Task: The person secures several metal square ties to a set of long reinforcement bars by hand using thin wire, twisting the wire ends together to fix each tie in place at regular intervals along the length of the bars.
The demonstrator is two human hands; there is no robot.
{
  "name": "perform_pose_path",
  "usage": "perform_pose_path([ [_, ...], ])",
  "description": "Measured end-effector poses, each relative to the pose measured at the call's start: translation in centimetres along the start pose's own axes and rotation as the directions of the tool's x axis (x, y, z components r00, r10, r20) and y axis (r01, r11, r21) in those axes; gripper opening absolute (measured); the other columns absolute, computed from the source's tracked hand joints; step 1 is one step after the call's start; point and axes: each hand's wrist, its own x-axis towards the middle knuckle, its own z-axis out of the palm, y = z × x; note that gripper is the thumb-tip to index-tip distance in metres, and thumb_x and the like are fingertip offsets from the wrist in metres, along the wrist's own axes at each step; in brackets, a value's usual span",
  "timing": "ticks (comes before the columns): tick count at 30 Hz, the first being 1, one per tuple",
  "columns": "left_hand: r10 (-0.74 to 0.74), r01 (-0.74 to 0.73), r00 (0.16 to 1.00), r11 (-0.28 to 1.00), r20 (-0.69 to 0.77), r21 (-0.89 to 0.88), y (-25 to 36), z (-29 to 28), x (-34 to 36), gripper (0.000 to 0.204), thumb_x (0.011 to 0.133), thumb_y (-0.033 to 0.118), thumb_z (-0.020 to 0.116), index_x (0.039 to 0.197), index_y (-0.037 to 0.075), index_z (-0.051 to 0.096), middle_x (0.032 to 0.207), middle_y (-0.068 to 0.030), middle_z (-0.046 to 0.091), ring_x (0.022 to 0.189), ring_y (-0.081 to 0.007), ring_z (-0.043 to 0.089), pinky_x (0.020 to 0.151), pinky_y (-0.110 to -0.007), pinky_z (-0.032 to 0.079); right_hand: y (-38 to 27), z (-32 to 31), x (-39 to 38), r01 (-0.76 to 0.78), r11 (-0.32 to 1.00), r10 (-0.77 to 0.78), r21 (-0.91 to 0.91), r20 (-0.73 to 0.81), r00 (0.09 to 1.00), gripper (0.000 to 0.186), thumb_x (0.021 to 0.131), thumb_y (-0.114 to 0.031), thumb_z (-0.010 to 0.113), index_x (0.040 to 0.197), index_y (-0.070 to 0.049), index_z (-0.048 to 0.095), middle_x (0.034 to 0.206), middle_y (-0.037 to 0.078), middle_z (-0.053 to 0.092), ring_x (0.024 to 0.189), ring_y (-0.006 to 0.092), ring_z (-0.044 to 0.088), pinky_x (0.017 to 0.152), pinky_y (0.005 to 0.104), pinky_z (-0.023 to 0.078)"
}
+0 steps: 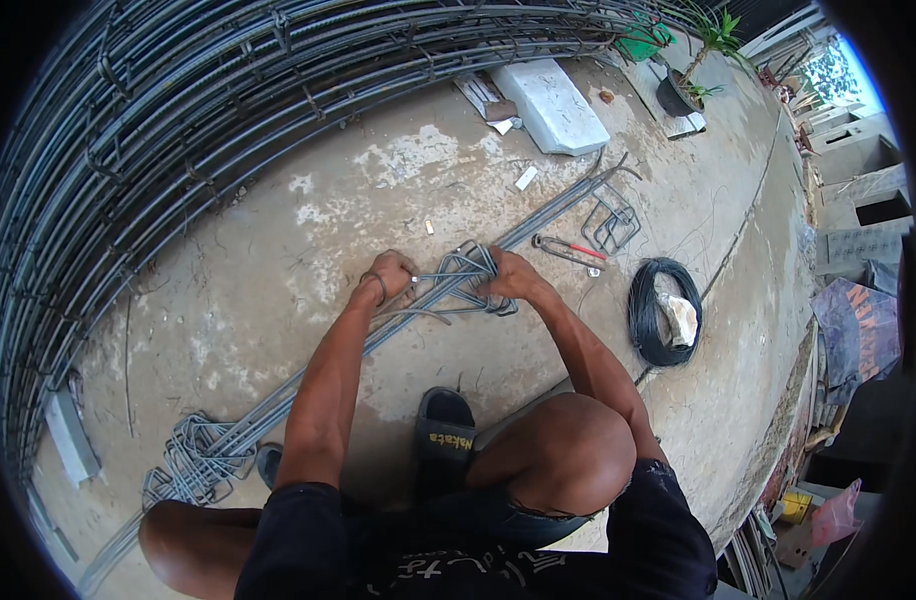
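The right hand point(514, 276) closes around bent steel stirrups point(468, 262) lying across long steel bars point(560, 209), well in from the right edge of the concrete slab point(718, 420); whether the left hand point(388, 275), curled at their left end, pinches them cannot be told. The stirrups appear stiff, slim and sturdy, best taken by straight sides. Nearer that edge lie pincers point(583, 249) and a wire coil point(643, 320).

Counted from where I stand: two bare hands, left hand point(389, 273) and right hand point(516, 275); three groups of bent grey steel stirrups point(465, 265). On the grey concrete floor point(258, 310): one round black wire coil point(642, 312), one rough pale stone point(682, 320), one red-handled metal pincers point(584, 250). Toward its far edge: one white rectangular block point(550, 105), one black plant pot point(674, 96).
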Motion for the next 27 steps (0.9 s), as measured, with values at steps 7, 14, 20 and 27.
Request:
perform_pose_path([
  [7, 0.03, -0.02, 0.998, 0.987, 0.059, -0.162, 1.3, 1.4, -2.3, 0.009, 0.084, -0.001, 0.06, 0.092, -0.003, 0.062, 0.077, -0.0088, 0.064, 0.059, -0.0141, 0.061, 0.051, -0.027, 0.048, -0.6, -0.3, -0.8, -0.068, 0.997, 0.063, 0.041, 0.099, 0.993, 0.048, 0.058, -0.02, 0.072, 0.097, 0.001, 0.053, 0.086, 0.022, 0.063, 0.085, 0.0418, 0.06, 0.081, 0.0442, 0.048],
  [14, 0.242, -0.202, 0.966, 0.925, 0.09, -0.322, 1.1, 2.9, -6.6, 0.01, 0.085, -0.006, 0.055, 0.093, 0.0, 0.058, 0.079, -0.0068, 0.062, 0.06, -0.0123, 0.06, 0.053, -0.025, 0.05, -3.7, 3.0, -6.4, 0.033, 0.998, -0.028, 0.044, -0.115, 0.993, 0.034, 0.06, -0.011, 0.066, 0.089, 0.0, 0.053, 0.079, 0.023, 0.062, 0.08, 0.0413, 0.06, 0.077, 0.0453, 0.048],
  [20, 0.206, -0.185, 0.969, 0.971, 0.139, -0.15, 2.8, 1.9, -3.9, 0.01, 0.084, -0.007, 0.057, 0.091, -0.002, 0.061, 0.077, -0.006, 0.062, 0.065, -0.0132, 0.062, 0.058, -0.027, 0.053, -3.3, 0.5, -5.4, -0.204, 0.814, 0.152, 0.544, 0.14, 0.979, 0.056, 0.058, -0.011, 0.078, 0.106, 0.001, 0.054, 0.085, 0.015, 0.064, 0.082, 0.0273, 0.063, 0.075, 0.0352, 0.049],
  [27, 0.256, -0.196, 0.944, 0.942, 0.208, -0.273, 4.3, 2.8, 0.6, 0.014, 0.081, -0.008, 0.058, 0.093, -0.002, 0.065, 0.08, -0.0089, 0.066, 0.067, -0.0142, 0.064, 0.06, -0.027, 0.053, -1.2, 1.1, -2.7, -0.125, 0.749, 0.003, 0.65, 0.185, 0.983, 0.07, 0.056, -0.018, 0.082, 0.115, 0.0, 0.05, 0.093, 0.012, 0.064, 0.082, 0.0271, 0.062, 0.074, 0.0364, 0.049],
])
